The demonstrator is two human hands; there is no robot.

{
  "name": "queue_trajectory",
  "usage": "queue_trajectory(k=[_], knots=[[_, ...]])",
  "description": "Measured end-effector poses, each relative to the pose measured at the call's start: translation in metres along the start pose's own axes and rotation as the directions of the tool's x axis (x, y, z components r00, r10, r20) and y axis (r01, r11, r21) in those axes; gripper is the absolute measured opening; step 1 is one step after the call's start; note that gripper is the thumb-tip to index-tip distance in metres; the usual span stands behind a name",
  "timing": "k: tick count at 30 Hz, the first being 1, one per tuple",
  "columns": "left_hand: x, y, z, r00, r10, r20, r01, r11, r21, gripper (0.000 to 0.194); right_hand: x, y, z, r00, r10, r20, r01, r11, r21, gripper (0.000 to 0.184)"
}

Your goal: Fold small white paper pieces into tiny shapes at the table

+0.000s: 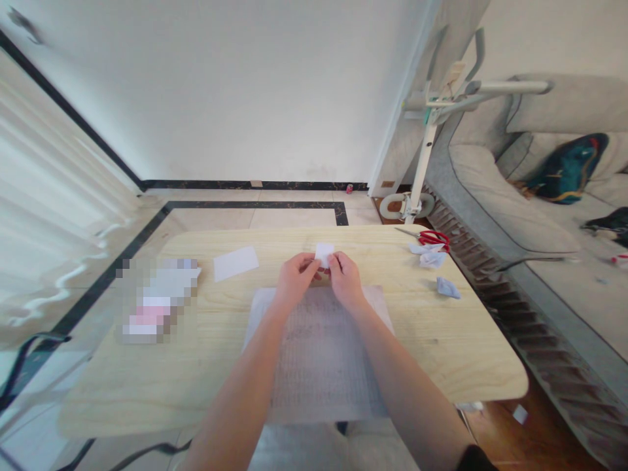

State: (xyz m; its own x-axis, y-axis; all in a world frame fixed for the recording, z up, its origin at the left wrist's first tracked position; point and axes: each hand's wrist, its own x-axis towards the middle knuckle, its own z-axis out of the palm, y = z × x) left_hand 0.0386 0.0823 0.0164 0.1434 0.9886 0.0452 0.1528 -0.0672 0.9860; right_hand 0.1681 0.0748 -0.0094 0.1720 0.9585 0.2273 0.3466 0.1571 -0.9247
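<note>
A small white piece of paper [324,252] is held up between my two hands, above the far edge of a large printed sheet [324,353]. My left hand [298,278] pinches its left side, and my right hand [345,278] grips its right side with the thumb on the front. Part of the paper's lower edge is hidden by my fingers. Left of my hands, a white rectangular sheet [236,263] lies flat on the wooden table [206,373].
Red-handled scissors [434,240] lie at the table's far right, with crumpled white paper [430,256] against them. Nearer sits a folded bluish scrap [447,288]. A blurred-out item [157,294] rests on the left. Beyond the right edge stands a grey sofa [520,196].
</note>
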Motion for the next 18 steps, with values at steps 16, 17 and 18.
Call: queue_trajectory(k=[16,17,18], knots=[[0.0012,0.0024,0.0013,0.998,-0.047,-0.044,0.046,0.998,-0.040,0.025,-0.0023,0.0008,0.0017,0.999,-0.048,0.024,0.049,0.998,-0.038,0.019],[0.0011,0.0026,0.0009,0.998,-0.028,-0.053,0.026,0.999,-0.032,0.027,-0.0028,0.0004,0.0019,0.998,-0.054,0.036,0.055,0.998,-0.042,0.019],[0.0009,0.0029,0.0006,0.998,-0.004,-0.067,0.003,1.000,-0.024,0.029,-0.0034,-0.0004,0.0021,0.997,-0.063,0.051,0.065,0.997,-0.049,0.019]])
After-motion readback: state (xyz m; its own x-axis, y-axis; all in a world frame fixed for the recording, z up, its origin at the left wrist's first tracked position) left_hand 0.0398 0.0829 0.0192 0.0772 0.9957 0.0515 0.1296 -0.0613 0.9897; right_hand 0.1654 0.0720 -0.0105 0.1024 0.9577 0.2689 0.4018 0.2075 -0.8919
